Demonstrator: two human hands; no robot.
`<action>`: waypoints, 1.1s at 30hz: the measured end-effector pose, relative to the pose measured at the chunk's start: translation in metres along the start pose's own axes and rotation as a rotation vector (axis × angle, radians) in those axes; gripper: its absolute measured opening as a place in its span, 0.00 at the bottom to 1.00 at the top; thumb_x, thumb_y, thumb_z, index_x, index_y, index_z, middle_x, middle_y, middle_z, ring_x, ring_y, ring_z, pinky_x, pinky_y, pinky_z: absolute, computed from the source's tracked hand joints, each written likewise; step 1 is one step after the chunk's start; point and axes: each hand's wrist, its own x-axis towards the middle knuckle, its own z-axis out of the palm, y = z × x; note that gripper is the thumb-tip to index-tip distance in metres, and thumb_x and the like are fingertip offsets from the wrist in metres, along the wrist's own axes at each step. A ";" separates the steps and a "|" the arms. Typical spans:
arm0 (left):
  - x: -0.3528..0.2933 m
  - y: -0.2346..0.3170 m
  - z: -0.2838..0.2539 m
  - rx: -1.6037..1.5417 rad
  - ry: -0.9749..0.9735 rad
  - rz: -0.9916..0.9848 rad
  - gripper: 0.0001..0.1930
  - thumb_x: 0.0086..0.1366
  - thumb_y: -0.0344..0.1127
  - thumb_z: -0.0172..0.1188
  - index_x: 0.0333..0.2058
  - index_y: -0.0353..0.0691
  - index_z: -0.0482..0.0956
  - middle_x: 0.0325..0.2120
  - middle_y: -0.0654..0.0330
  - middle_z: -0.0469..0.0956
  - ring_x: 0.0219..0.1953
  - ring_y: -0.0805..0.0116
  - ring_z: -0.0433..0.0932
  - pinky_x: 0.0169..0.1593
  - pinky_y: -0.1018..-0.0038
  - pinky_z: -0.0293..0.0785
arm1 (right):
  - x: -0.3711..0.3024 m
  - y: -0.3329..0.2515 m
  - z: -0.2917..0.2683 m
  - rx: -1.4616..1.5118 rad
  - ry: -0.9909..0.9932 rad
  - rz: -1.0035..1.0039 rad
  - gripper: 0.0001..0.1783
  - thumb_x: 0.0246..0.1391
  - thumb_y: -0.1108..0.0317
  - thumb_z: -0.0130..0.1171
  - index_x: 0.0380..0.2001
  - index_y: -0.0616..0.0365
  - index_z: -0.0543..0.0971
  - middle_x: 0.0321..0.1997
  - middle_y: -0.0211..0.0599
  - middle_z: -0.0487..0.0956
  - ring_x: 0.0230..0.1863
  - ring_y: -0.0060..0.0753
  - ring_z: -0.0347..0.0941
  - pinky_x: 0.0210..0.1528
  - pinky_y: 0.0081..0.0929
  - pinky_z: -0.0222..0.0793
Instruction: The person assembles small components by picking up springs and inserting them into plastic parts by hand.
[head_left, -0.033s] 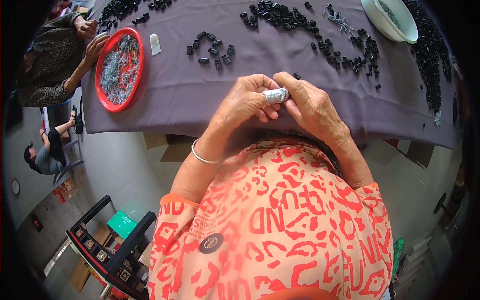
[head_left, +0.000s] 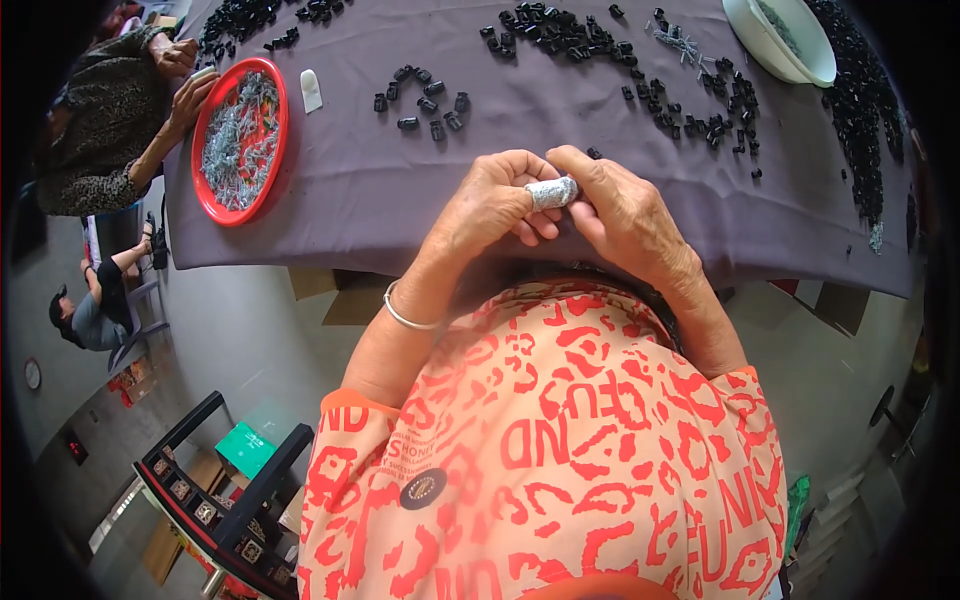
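Near the table's front edge, my left hand (head_left: 485, 200) and my right hand (head_left: 635, 215) meet with their fingers curled toward each other. A silvery, crinkled wrapping (head_left: 550, 193) covers the end of my left thumb. My right thumb and fingertips press close by its tip. Whatever small thing lies between the fingers is hidden. Just beyond my right fingers a small black part (head_left: 594, 153) shows on the cloth. Farther off lies a loose ring of small black cylindrical parts (head_left: 428, 103).
A purple-grey cloth (head_left: 340, 200) covers the table. At left stands a red tray (head_left: 282, 130) of small clear-grey pieces, with a co-worker's hand (head_left: 190, 98) beside it. A whitish finger-shaped piece (head_left: 311, 90) lies nearby. Black parts (head_left: 570, 35) and a white bowl (head_left: 815, 70) occupy the far right.
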 end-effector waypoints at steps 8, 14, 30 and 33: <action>-0.002 -0.060 -0.017 0.815 0.161 0.760 0.25 0.59 0.38 0.55 0.55 0.37 0.66 0.55 0.49 0.65 0.57 0.50 0.64 0.57 0.60 0.64 | 0.022 -0.014 0.030 -0.070 0.050 -0.274 0.27 0.48 0.58 0.60 0.52 0.56 0.72 0.54 0.42 0.73 0.56 0.46 0.68 0.59 0.43 0.62; -0.008 -0.074 -0.041 1.067 0.097 0.734 0.24 0.59 0.40 0.56 0.53 0.38 0.68 0.52 0.49 0.68 0.55 0.50 0.66 0.55 0.60 0.65 | 0.022 -0.008 0.044 -0.050 0.018 -0.232 0.32 0.55 0.42 0.46 0.55 0.53 0.71 0.60 0.40 0.70 0.61 0.40 0.66 0.63 0.42 0.58; 0.004 -0.054 -0.010 0.940 0.198 0.628 0.17 0.58 0.34 0.55 0.46 0.37 0.70 0.41 0.50 0.71 0.48 0.56 0.70 0.47 0.64 0.68 | 0.021 -0.004 0.044 0.019 -0.011 -0.164 0.35 0.57 0.40 0.42 0.55 0.56 0.70 0.60 0.42 0.69 0.63 0.44 0.63 0.65 0.48 0.52; 0.009 -0.052 -0.008 1.199 0.220 0.737 0.16 0.56 0.34 0.56 0.44 0.37 0.72 0.40 0.49 0.72 0.46 0.56 0.71 0.45 0.65 0.69 | 0.022 -0.005 0.041 0.005 -0.029 -0.177 0.34 0.56 0.41 0.43 0.54 0.56 0.71 0.59 0.42 0.70 0.63 0.44 0.63 0.66 0.48 0.50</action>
